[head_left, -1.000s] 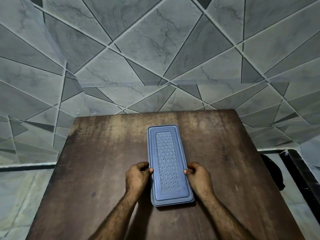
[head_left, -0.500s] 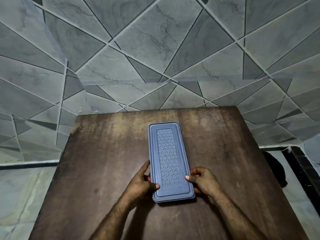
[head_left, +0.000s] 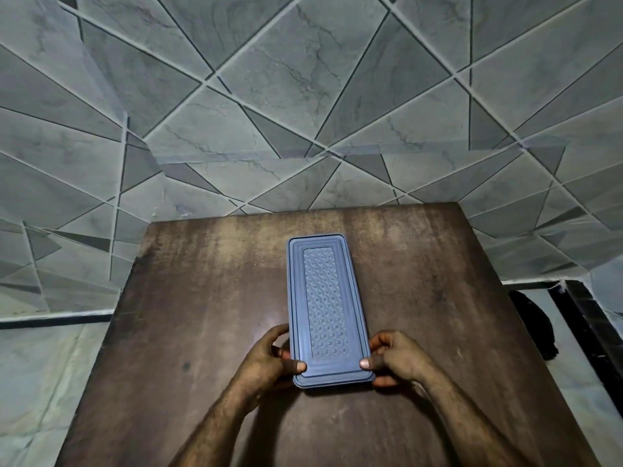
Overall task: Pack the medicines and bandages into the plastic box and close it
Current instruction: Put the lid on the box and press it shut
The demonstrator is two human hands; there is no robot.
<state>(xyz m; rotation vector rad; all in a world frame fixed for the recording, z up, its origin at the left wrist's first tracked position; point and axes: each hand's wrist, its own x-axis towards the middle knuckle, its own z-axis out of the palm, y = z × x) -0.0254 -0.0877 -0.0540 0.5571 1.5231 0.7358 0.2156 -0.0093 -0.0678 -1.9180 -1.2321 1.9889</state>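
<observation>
A long blue plastic box (head_left: 324, 308) lies lengthwise in the middle of the brown table (head_left: 188, 332), its patterned lid on top. My left hand (head_left: 269, 360) grips the box's near left corner, thumb pressed on the lid's rim. My right hand (head_left: 397, 360) grips the near right corner the same way, thumb on the rim and fingers curled under the side. No medicines or bandages are visible; the box's inside is hidden by the lid.
Grey tiled walls (head_left: 303, 112) stand right behind the table's far edge. A dark object (head_left: 532, 325) lies on the floor to the right of the table, next to a black strip (head_left: 586, 335).
Both hands slid from the box's sides, near mid-length, down to its near corners, and the thumbs now press on the lid's rim. The box has stayed in place.
</observation>
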